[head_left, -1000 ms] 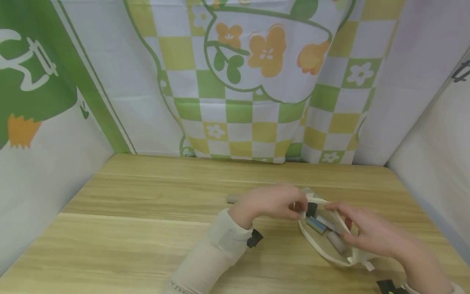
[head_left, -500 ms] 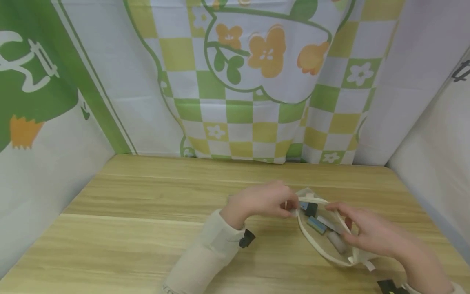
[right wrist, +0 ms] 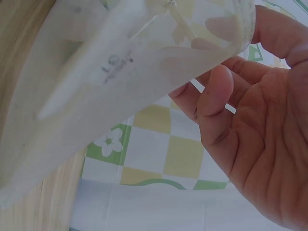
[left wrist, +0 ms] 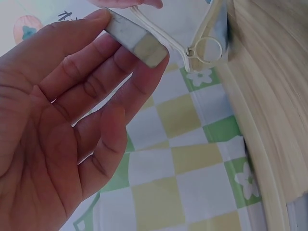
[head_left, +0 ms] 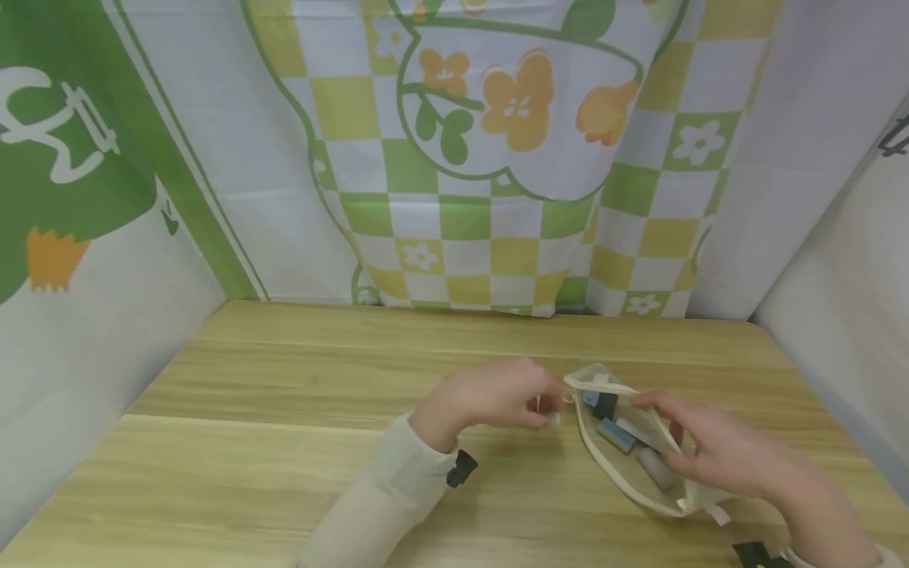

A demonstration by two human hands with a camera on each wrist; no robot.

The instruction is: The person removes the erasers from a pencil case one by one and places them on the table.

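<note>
Between the thumb and fingertips of my left hand (head_left: 490, 398) is a small whitish block, likely an eraser (left wrist: 137, 38), with a cream-coloured end. That hand is just left of a translucent zip pouch (right wrist: 91, 115), apart from it. My right hand (head_left: 724, 442) grips the pouch's right rim, thumb on one side and fingers on the other, and the mouth gapes wide. Inside lie a blue-and-green block (head_left: 615, 435), a dark block (head_left: 604, 405), a pale flat block (head_left: 639, 434) and a greyish rounded piece (head_left: 655, 469).
The pouch rests on a wood-grain table (head_left: 284, 473). A ring zip pull (left wrist: 209, 49) hangs at the pouch's left corner. Patterned cloth (head_left: 461, 197) hangs behind the table's back edge, with pale cloth at both sides.
My left hand has drawn leftward out of the pouch's mouth with the eraser in its fingers. The right hand stays on the rim. A grey piece behind the left wrist is now hidden.
</note>
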